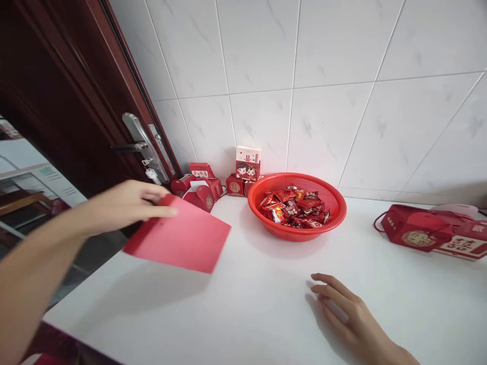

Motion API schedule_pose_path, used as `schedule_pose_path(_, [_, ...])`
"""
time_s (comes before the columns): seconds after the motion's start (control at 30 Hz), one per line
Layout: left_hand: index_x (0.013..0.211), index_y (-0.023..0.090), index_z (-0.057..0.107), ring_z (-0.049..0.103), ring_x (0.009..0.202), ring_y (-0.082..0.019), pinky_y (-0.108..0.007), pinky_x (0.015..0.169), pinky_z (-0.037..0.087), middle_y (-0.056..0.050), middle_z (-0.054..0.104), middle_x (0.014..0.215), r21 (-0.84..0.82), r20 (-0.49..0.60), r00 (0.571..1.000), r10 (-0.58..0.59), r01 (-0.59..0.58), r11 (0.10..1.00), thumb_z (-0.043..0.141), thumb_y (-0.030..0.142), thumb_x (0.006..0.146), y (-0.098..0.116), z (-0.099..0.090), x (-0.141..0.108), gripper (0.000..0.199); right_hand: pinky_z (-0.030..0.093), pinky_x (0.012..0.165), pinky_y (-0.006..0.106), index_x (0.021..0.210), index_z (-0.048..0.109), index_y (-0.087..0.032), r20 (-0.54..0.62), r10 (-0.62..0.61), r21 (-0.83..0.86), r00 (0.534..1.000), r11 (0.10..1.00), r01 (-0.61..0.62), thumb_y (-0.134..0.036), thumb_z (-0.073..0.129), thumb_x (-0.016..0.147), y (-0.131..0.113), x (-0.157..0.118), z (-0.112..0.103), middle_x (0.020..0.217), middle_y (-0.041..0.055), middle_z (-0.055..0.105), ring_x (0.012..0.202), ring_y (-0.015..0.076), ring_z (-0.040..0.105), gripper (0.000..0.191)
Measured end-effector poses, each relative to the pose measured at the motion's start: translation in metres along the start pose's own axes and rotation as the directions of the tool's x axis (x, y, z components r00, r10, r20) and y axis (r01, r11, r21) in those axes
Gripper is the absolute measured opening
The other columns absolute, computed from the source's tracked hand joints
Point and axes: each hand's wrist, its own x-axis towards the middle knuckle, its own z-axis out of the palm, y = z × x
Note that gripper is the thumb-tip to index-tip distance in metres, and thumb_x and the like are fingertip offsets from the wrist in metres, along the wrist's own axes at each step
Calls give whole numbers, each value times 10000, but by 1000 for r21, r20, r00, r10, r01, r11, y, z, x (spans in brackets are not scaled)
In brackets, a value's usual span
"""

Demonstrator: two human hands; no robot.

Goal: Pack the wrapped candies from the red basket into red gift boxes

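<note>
My left hand (133, 205) is closed on the upper left edge of a flat red paper piece (182, 235), which may be a bag or a folded sheet. The paper hangs tilted above the white table's left part and casts a shadow there. Low over the table at the right, my right hand (346, 309) holds nothing, with its fingers apart and slightly bent. Between and beyond the hands stands a round red plastic basket (297, 235) with many red-wrapped candies (294, 207) in it.
Small red gift boxes (203, 195) stand by the wall behind the paper. A box with two cartoon figures (248, 163) rests on other boxes left of the basket. Red boxes with cord handles (414, 230) lie at the right. A dark door (68, 91) is at the left.
</note>
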Motion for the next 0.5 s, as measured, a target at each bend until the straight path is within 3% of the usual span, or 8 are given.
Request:
schedule_pose_path(0.07, [749, 146, 662, 579, 716, -129, -196, 646, 412, 47, 662, 711, -78, 172, 977, 124, -112, 991, 695, 475, 774, 30, 27, 18, 332, 633, 770, 272, 1237, 604, -263, -35, -52, -19, 998, 999, 51, -193, 456, 1021, -4, 3, -1, 1319, 132, 645, 890, 164, 747, 272])
schedule_pose_path(0.17, [599, 184, 586, 578, 627, -145, -221, 540, 387, 27, 628, 629, -207, 228, 939, 259, -214, 955, 752, 427, 670, 69, 70, 32, 303, 635, 760, 290, 1328, 514, -254, -107, -122, -56, 987, 992, 116, -213, 528, 993, -16, 10, -2, 1319, 154, 642, 831, 158, 729, 338])
schedule_pose_path(0.3, [601, 197, 567, 606, 596, -163, -241, 510, 407, 11, 644, 623, -313, 304, 892, 334, -238, 920, 747, 389, 674, 102, 119, 37, 273, 635, 718, 335, 1220, 496, -235, -171, -118, -97, 978, 990, 103, -341, 628, 940, -37, 22, 2, 1318, 186, 625, 886, 214, 722, 327])
schedule_pose_path(0.4, [618, 209, 494, 590, 550, -153, -237, 471, 381, 27, 607, 596, -358, 288, 888, 357, -246, 901, 754, 439, 693, 114, 142, 35, 356, 627, 682, 363, 1136, 494, -224, -197, -101, -128, 975, 989, 76, -438, 639, 923, -46, 32, 10, 1349, 216, 584, 953, 264, 722, 334])
schedule_pose_path(0.5, [660, 213, 484, 567, 515, -150, -243, 451, 368, 34, 563, 571, -383, 248, 882, 400, -289, 877, 713, 515, 760, 122, 151, 28, 392, 618, 719, 386, 1073, 499, -227, -228, -108, -151, 968, 986, 74, -450, 621, 940, -50, 42, 15, 1333, 208, 591, 997, 286, 713, 287])
